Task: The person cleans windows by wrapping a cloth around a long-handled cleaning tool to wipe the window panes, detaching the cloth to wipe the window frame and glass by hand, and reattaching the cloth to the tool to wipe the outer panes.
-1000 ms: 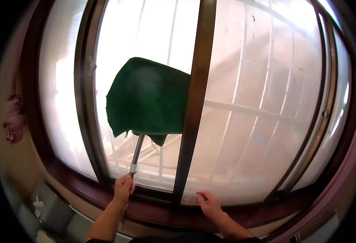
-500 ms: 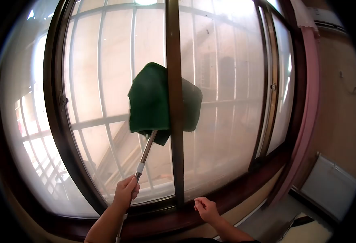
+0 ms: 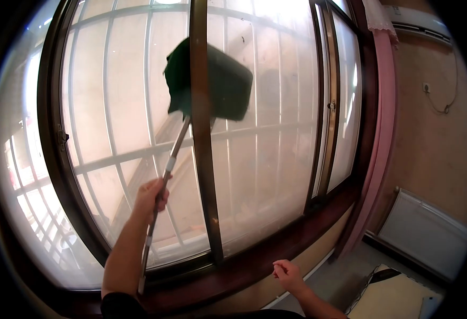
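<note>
My left hand (image 3: 153,196) is wrapped round the metal pole (image 3: 177,143), which slants up through the left part of the window. At its upper end hangs a green cloth (image 3: 229,85), covering the pole's head. The dark upright window bar (image 3: 200,106) crosses in front of the cloth, and the cloth's right part shows dimly through the pane beyond the bar. What the cloth is draped over is hidden. Below the sill, at the right, my right hand (image 3: 287,275) hangs apart from the pole with its fingers curled and nothing visible in them.
Light metal bars (image 3: 108,90) stand outside the window. A dark red sill (image 3: 255,271) runs beneath it. To the right are a pink curtain (image 3: 383,117), a white radiator (image 3: 425,228), a wall socket (image 3: 426,87) with a cord, and a cream padded item (image 3: 393,297) low down.
The green cloth has moved higher on the window and further right past the upright bar. My left hand has risen with the pole. The view has turned slightly right.
</note>
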{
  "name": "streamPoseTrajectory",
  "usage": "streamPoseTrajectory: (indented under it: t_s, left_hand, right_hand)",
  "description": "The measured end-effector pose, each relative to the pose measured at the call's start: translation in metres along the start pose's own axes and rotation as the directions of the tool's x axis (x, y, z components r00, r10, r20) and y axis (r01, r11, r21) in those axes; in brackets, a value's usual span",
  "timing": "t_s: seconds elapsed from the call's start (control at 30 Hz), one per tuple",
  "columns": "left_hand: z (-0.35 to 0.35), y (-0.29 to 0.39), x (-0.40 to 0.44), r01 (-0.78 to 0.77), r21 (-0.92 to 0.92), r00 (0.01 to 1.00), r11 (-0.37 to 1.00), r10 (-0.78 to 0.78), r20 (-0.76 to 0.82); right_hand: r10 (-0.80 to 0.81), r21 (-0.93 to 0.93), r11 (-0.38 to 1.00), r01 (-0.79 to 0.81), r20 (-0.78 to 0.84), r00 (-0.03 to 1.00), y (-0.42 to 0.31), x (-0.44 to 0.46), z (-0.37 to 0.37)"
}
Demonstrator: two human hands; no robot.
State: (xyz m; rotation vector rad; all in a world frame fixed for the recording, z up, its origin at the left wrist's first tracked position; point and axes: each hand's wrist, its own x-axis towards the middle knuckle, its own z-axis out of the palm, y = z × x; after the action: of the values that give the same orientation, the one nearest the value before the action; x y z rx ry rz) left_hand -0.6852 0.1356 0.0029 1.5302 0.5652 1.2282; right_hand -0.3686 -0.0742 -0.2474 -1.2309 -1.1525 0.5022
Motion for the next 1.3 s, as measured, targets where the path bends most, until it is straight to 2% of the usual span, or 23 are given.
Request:
streamPoseTrajectory:
  t_s: [0.13,0.23,0.43,0.53,0.63,0.77,0.8,1.0,1.07,1.17,1.23,1.3]
  left_hand:
    - [0.022,0.035,0.032,-0.034,0.038,0.999,0.999,0.032,0.028]
    - [0.036,0.056,0.057,-0.033,0.041,0.999,0.999,0.032,0.039]
    - [0.068,0.111,0.113,-0.235,-0.025,0.956,0.972,0.236,0.173]
    - [0.070,0.147,0.151,-0.341,-0.039,0.907,0.939,0.339,0.248]
    - [0.071,0.193,0.176,-0.377,-0.038,0.883,0.925,0.372,0.286]
    - [0.087,0.245,0.198,-0.474,0.034,0.837,0.880,0.438,0.329]
    - [0.089,0.249,0.207,-0.486,-0.002,0.830,0.874,0.462,0.312]
    - [0.090,0.204,0.199,-0.453,0.001,0.873,0.892,0.443,0.204]
    - [0.082,0.179,0.172,-0.389,-0.016,0.898,0.921,0.383,0.216]
    - [0.064,0.126,0.131,-0.316,-0.035,0.938,0.948,0.318,0.135]
    - [0.049,0.084,0.106,-0.235,-0.029,0.966,0.972,0.237,0.105]
    - [0.033,0.044,0.071,-0.161,-0.015,0.984,0.987,0.162,0.069]
  right_hand:
    - [0.050,-0.073,0.996,-0.049,0.013,0.999,0.004,-0.008,-0.017]
    - [0.100,-0.047,0.994,-0.099,0.025,0.995,0.011,-0.015,-0.021]
    - [0.105,-0.038,0.994,-0.105,-0.007,0.994,0.013,-0.029,-0.024]
    - [0.143,0.013,0.990,-0.142,-0.129,0.981,0.018,-0.038,-0.022]
    - [0.132,0.042,0.991,-0.126,-0.223,0.966,0.017,-0.046,-0.020]
    - [0.136,0.033,0.991,-0.132,-0.258,0.957,0.015,-0.057,-0.016]
    - [0.147,0.043,0.989,-0.140,-0.263,0.954,0.016,-0.060,-0.015]
    - [0.176,0.014,0.984,-0.178,-0.250,0.952,0.008,-0.062,-0.006]
    - [0.191,0.017,0.981,-0.193,-0.229,0.954,0.005,-0.059,-0.005]
    - [0.226,-0.079,0.967,-0.243,-0.185,0.957,-0.012,-0.047,-0.002]
    - [0.250,-0.003,0.968,-0.251,-0.085,0.965,-0.007,-0.035,-0.001]
    - [0.217,-0.023,0.976,-0.218,-0.019,0.976,0.010,-0.023,0.004]
